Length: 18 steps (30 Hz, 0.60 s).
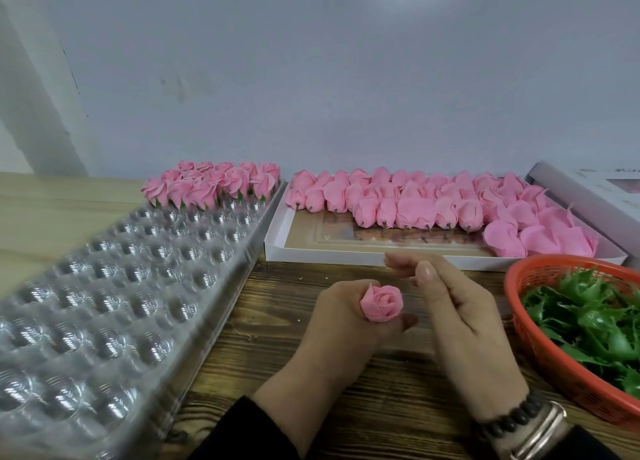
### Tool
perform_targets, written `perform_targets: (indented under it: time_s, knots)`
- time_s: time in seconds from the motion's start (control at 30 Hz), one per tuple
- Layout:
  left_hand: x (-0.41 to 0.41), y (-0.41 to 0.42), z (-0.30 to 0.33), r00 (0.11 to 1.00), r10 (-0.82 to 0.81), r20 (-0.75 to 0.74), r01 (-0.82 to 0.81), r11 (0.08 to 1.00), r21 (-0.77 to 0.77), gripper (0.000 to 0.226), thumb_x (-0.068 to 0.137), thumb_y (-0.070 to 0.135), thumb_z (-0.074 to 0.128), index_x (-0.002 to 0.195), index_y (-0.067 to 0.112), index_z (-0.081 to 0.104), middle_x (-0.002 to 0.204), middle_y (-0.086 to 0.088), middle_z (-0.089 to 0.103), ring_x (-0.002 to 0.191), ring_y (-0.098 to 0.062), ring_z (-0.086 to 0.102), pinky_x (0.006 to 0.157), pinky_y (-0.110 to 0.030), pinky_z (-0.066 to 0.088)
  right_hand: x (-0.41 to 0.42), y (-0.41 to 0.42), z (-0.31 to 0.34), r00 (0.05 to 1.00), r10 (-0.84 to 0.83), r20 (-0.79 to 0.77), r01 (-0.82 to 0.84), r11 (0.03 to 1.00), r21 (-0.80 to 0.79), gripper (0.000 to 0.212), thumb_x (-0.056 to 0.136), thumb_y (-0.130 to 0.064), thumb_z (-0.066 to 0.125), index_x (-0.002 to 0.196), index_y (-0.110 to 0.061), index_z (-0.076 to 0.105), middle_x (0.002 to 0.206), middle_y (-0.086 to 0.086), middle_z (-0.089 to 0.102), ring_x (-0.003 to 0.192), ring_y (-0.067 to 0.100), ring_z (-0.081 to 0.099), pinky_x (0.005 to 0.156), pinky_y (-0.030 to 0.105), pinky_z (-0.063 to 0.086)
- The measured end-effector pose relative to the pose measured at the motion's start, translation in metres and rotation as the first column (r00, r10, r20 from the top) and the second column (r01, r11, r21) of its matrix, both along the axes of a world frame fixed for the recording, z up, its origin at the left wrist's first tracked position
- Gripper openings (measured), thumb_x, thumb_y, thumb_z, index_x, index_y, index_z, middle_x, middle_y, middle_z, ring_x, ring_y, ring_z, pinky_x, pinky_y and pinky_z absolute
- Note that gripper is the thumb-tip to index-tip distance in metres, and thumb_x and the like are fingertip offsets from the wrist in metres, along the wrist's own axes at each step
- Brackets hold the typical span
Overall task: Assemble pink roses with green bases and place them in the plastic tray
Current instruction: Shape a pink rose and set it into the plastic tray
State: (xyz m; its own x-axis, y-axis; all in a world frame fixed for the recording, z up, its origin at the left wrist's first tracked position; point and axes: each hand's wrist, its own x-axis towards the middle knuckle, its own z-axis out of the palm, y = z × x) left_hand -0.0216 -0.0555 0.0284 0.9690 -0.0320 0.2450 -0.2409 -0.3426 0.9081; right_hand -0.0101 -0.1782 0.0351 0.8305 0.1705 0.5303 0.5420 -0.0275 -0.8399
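- A pink rose (382,303) is held in the left hand (341,324), with the fingers curled around its lower part and the bloom turned up toward the camera.
- The right hand (460,324) is seen just beside the rose; its thumb and fingertips are brought together, but it cannot be told if anything is pinched between them.
- No green base is visible on the held rose, so the joining step is judged as not finished.
- For a good result, the rose should be gripped low and softly, so the petals are not crushed, and the base should be pushed on straight.
- One red basket (540,342) of green bases (588,321) is placed at the right; the pieces are too tangled to be counted.
- One white box (277,245) holds several dozen bare roses.
- One plastic tray (114,307) stands at the left; only its far end is filled, with roughly fifteen finished roses (211,184).
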Motion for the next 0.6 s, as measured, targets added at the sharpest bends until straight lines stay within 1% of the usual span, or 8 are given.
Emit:
perform_targets:
  time_s: [0.1,0.17,0.2,0.3,0.4,0.43,0.53,0.6]
  knots:
    - [0.0,-0.002,-0.002,0.997,-0.036,0.07,0.034,0.999,0.037,0.017,0.075,0.02,0.073,0.065,0.026,0.06,0.064,0.008,0.065,0.06,-0.003,0.058,0.06,-0.018,0.044,-0.002,0.009,0.002,0.999,-0.01,-0.037,0.01,1.0,0.021,0.027,0.088,-0.029,0.043,0.094,-0.024,0.069,0.092,-0.012,0.071,0.089,0.0,0.064,0.073,0.007,0.044]
    - [0.0,-0.005,-0.003,0.991,-0.014,0.134,0.0,0.995,0.098,0.01,0.074,0.031,0.061,0.066,0.026,0.063,0.064,0.014,0.065,0.065,0.002,0.061,0.061,-0.015,0.046,-0.005,0.018,0.002,0.999,-0.033,-0.001,0.033,0.999,-0.037,0.024,0.088,-0.035,0.048,0.089,-0.027,0.07,0.081,-0.01,0.07,0.08,0.001,0.063,0.072,0.009,0.044]
    - [0.0,-0.006,-0.005,0.989,-0.024,0.149,0.009,0.995,0.096,0.013,0.074,0.03,0.054,0.071,0.024,0.065,0.068,0.015,0.067,0.071,0.002,0.063,0.064,-0.016,0.049,-0.006,0.021,0.002,0.998,-0.049,0.038,0.053,0.995,-0.09,0.026,0.087,-0.04,0.047,0.088,-0.028,0.07,0.078,-0.014,0.069,0.079,0.001,0.061,0.074,0.011,0.043]
    - [-0.001,-0.009,-0.004,0.977,-0.053,0.208,0.053,0.999,0.007,0.022,0.076,0.016,0.052,0.078,0.031,0.068,0.078,0.014,0.067,0.08,-0.001,0.062,0.072,-0.02,0.05,-0.007,0.027,-0.003,0.989,-0.073,0.13,0.102,0.965,-0.24,0.036,0.084,-0.044,0.041,0.09,-0.025,0.072,0.088,-0.017,0.068,0.092,-0.001,0.059,0.084,0.013,0.042]
    - [0.0,-0.01,-0.007,0.969,-0.08,0.235,0.063,0.995,0.077,0.019,0.078,0.019,0.053,0.078,0.037,0.06,0.075,0.021,0.06,0.082,0.006,0.058,0.076,-0.018,0.047,-0.004,0.024,-0.004,0.992,-0.064,0.112,0.097,0.945,-0.313,0.033,0.084,-0.044,0.044,0.093,-0.027,0.07,0.092,-0.018,0.066,0.097,-0.005,0.056,0.085,0.005,0.037]
    - [0.0,-0.01,-0.008,0.972,-0.078,0.221,0.064,0.996,0.068,0.023,0.082,0.013,0.053,0.083,0.036,0.058,0.076,0.021,0.059,0.081,0.008,0.058,0.075,-0.015,0.047,-0.003,0.022,-0.004,0.995,-0.049,0.09,0.076,0.944,-0.322,0.031,0.082,-0.047,0.043,0.094,-0.031,0.068,0.093,-0.019,0.066,0.098,-0.005,0.056,0.085,0.004,0.036]
    - [-0.001,-0.01,-0.006,0.98,-0.106,0.166,0.124,0.987,-0.103,0.024,0.085,-0.015,0.049,0.079,0.005,0.061,0.07,0.007,0.059,0.065,0.004,0.058,0.06,-0.012,0.046,-0.001,0.018,-0.005,1.0,-0.006,0.029,0.014,0.95,-0.312,0.028,0.073,-0.054,0.047,0.096,-0.044,0.06,0.099,-0.023,0.064,0.101,-0.005,0.056,0.087,0.009,0.041]
    - [-0.003,-0.011,-0.003,0.984,-0.109,0.141,0.136,0.97,-0.202,0.028,0.082,-0.02,0.05,0.068,0.004,0.058,0.063,0.004,0.057,0.058,0.001,0.054,0.054,-0.013,0.043,-0.001,0.016,-0.006,1.0,0.012,0.02,-0.006,0.956,-0.294,0.031,0.07,-0.055,0.053,0.098,-0.043,0.059,0.1,-0.022,0.063,0.101,-0.002,0.057,0.087,0.015,0.045]
